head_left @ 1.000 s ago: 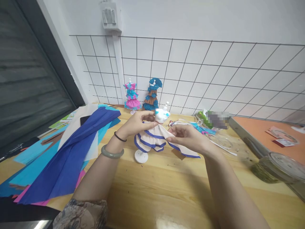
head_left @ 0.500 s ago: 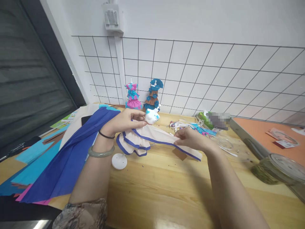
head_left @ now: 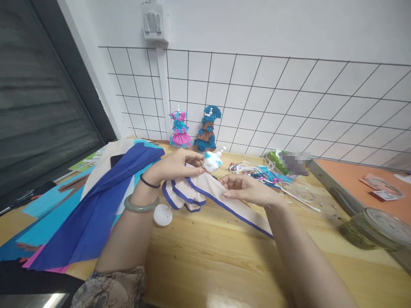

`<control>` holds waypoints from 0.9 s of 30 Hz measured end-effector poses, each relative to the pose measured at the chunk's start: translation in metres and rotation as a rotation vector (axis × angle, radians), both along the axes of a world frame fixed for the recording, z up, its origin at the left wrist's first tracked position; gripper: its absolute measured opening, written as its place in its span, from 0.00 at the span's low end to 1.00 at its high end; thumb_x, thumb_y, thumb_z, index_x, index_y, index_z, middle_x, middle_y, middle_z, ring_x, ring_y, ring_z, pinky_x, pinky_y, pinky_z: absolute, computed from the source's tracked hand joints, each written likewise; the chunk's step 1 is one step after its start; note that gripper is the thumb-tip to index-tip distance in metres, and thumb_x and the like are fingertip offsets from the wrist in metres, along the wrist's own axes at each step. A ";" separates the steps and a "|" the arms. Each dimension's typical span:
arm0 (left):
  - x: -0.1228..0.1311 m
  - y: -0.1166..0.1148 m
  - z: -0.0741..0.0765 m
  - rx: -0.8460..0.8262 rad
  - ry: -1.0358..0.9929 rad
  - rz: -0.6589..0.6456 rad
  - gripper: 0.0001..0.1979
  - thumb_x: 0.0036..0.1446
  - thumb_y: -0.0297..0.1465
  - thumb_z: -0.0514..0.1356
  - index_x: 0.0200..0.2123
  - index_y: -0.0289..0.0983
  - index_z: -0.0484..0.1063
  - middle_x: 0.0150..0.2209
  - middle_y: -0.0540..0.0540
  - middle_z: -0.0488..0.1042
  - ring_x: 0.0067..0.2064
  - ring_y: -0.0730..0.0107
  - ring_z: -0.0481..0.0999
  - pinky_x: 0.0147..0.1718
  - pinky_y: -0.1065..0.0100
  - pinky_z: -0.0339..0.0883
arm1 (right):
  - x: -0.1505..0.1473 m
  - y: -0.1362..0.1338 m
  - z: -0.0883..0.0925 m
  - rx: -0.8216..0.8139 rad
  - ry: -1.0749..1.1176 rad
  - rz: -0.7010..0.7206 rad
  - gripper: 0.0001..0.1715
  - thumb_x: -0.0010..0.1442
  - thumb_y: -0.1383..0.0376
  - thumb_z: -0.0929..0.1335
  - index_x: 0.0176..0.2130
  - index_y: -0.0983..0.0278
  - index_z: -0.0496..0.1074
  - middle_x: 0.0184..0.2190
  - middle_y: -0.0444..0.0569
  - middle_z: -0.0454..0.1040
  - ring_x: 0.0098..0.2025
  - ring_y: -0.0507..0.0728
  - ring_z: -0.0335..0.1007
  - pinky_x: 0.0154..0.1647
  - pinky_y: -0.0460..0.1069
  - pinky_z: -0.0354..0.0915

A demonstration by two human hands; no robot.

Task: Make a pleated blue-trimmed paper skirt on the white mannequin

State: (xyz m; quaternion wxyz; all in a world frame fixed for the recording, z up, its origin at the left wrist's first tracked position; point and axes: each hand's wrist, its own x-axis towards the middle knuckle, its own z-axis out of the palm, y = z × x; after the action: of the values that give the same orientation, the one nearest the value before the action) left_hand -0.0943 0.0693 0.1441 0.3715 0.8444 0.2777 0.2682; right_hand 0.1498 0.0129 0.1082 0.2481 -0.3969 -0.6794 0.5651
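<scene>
My left hand (head_left: 181, 164) is closed around a small white mannequin form (head_left: 212, 161) with light-blue patches and a beaded knob, held tilted above the table. Gathered at the form is a cream crepe-paper strip (head_left: 231, 204) with blue edging, its ruffled part hanging below my left fingers. My right hand (head_left: 242, 188) pinches the strip along its upper edge, close to the form. The loose end runs down to the right, partly hidden behind my right forearm. A round white base (head_left: 162, 215) is near my left wrist, beneath the ruffles.
Two finished paper-dress figures, one pink and blue (head_left: 180, 130), one brown and teal (head_left: 206, 130), stand at the wall. Blue paper sheets (head_left: 96, 209) lie left. Scraps (head_left: 266, 173), a ribbon spool (head_left: 366, 226) and an orange board (head_left: 353, 171) are at right.
My right hand has slid left along the strip, nearer the form, and the strip's loose end hangs lower. The form and my left hand have shifted slightly right.
</scene>
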 end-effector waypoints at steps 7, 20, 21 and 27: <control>0.009 0.003 -0.007 0.027 0.052 -0.020 0.16 0.51 0.35 0.61 0.43 0.35 0.75 0.37 0.46 0.78 0.39 0.68 0.75 0.36 0.72 0.69 | -0.015 0.003 -0.013 -0.003 0.099 -0.143 0.22 0.50 0.49 0.71 0.30 0.65 0.69 0.24 0.41 0.65 0.25 0.48 0.56 0.26 0.44 0.55; 0.017 0.006 -0.013 0.070 0.044 -0.008 0.15 0.53 0.36 0.58 0.41 0.34 0.74 0.34 0.47 0.76 0.35 0.70 0.73 0.32 0.72 0.65 | -0.020 -0.001 -0.010 0.187 0.090 -0.329 0.19 0.49 0.53 0.73 0.32 0.65 0.70 0.27 0.44 0.69 0.28 0.50 0.62 0.30 0.46 0.57; 0.018 0.005 -0.013 0.087 0.052 0.004 0.14 0.53 0.36 0.58 0.39 0.34 0.74 0.33 0.48 0.75 0.35 0.70 0.73 0.31 0.72 0.64 | -0.021 -0.001 -0.010 0.194 0.090 -0.341 0.19 0.50 0.53 0.73 0.32 0.65 0.69 0.27 0.43 0.69 0.28 0.50 0.61 0.29 0.46 0.56; 0.024 0.002 -0.014 0.150 0.031 0.100 0.15 0.53 0.38 0.59 0.40 0.35 0.74 0.35 0.48 0.76 0.39 0.68 0.73 0.36 0.70 0.65 | -0.022 -0.002 -0.010 0.258 0.049 -0.418 0.18 0.52 0.53 0.71 0.28 0.66 0.69 0.22 0.41 0.64 0.23 0.48 0.55 0.25 0.45 0.51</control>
State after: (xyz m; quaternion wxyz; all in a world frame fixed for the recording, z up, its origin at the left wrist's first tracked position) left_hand -0.0704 0.0716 0.1298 0.2890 0.8589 0.3044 0.2934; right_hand 0.1279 0.0110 0.0984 0.4247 -0.4799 -0.6429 0.4195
